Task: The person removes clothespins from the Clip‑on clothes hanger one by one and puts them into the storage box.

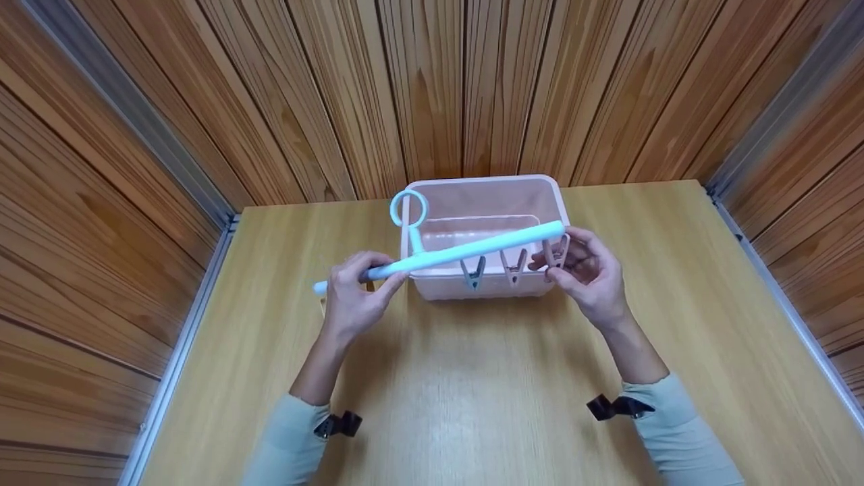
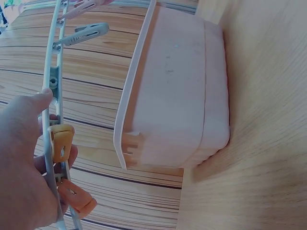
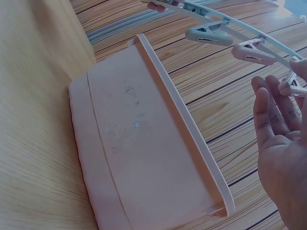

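One hanger (image 1: 486,245) slants from half-past-eight to half-past-two, raised at the six-o'clock side of one box (image 1: 442,289). The left hand (image 1: 354,297) clamps it, probably for steadiness; the right hand (image 1: 594,280) pinches the end clip (image 1: 557,252), likely controlling it. Five clips (image 2: 62,143) show: two orange, one grey, two pinkish.

A light yellow-brown, wood-grained table (image 1: 466,432) meets a wall of warm brown, dark-seamed wooden planks (image 1: 432,88) along its far edge. Similar plank walls stand beyond its left (image 1: 81,236) and right (image 1: 820,250) edges. Grey metal posts rise by the far left (image 1: 131,111) and far right (image 1: 783,91) corners; silvery metal rails line the left (image 1: 176,364) and right (image 1: 790,312) edges. Whitish light glints off the tabletop.
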`<control>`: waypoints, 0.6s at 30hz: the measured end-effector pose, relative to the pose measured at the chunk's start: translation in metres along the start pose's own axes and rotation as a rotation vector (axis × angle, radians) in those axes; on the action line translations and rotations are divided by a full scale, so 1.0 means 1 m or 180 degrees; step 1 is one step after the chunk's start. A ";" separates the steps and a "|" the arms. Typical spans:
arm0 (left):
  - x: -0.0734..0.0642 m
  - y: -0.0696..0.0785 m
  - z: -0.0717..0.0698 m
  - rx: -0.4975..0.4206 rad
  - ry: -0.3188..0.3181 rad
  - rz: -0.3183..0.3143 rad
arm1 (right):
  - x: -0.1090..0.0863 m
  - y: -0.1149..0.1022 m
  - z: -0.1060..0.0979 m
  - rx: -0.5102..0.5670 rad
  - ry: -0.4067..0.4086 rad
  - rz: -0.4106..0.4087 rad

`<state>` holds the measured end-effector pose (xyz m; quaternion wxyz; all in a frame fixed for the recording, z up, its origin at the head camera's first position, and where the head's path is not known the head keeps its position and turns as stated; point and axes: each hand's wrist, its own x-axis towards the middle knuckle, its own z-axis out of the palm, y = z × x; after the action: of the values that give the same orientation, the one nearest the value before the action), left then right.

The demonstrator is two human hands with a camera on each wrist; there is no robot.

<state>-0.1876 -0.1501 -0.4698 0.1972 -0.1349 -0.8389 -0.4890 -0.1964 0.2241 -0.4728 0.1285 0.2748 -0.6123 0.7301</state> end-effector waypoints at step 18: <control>0.001 0.000 0.002 -0.0039 -0.0225 -0.0280 | -0.001 -0.002 0.003 -0.0117 0.0198 0.0207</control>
<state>-0.1885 -0.1478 -0.4704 0.1450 -0.1163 -0.8475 -0.4972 -0.1936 0.2221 -0.4713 0.1287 0.2295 -0.6300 0.7307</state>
